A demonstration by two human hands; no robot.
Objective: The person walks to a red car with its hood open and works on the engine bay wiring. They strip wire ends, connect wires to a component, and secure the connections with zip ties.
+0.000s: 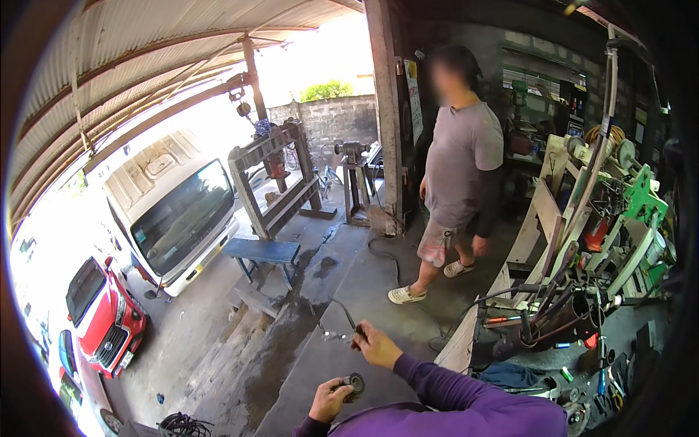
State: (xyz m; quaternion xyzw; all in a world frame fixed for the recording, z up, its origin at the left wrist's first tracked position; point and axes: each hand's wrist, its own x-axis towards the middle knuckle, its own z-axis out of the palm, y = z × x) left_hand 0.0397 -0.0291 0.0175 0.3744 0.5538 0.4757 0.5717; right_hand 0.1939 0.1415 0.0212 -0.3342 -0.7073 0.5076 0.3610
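Note:
Low in the picture, my left hand [329, 400] is closed round a small dark round part with a ring-shaped face, like a bearing [354, 384]. My right hand [378, 347], further up and to the right, grips the end of a black cable [345, 312]. From that fist the cable runs up and to the left over the concrete floor. Just left of the fist a small clear, shiny thing [335, 336] shows; I cannot make out what it is. The two hands are apart, both in front of my purple sleeves.
A person [466, 153] in a grey shirt stands ahead. At right is a cluttered rack [542, 218] with tools. A blue bench [262, 251], a press frame [273, 182] and a vise on a stand [354, 156] are further off. A white truck [167, 211] and red car [105, 313] stand left.

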